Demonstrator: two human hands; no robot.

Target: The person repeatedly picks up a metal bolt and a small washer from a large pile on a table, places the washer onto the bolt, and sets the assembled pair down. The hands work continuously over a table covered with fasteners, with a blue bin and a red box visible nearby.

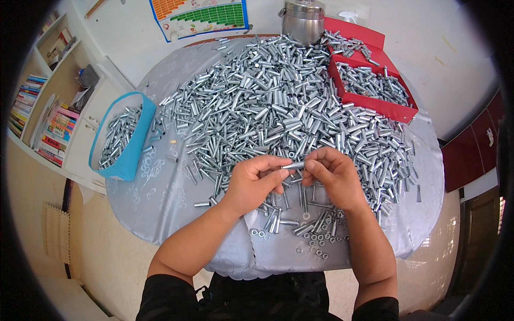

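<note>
Above a table (pixel 160 203) draped in pale cloth, left hand (pixel 256 182) and right hand (pixel 334 176) pinched shut on opposite ends of one small metal tube (pixel 293 165), held level over a heap of metal tubes (pixel 278 101); loose washers (pixel 316 247) just below.

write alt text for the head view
Both hands, left hand and right hand, pinch one short silver metal tube over a round grey-clothed table heaped with identical tubes. A blue container and red box hold more.
</note>
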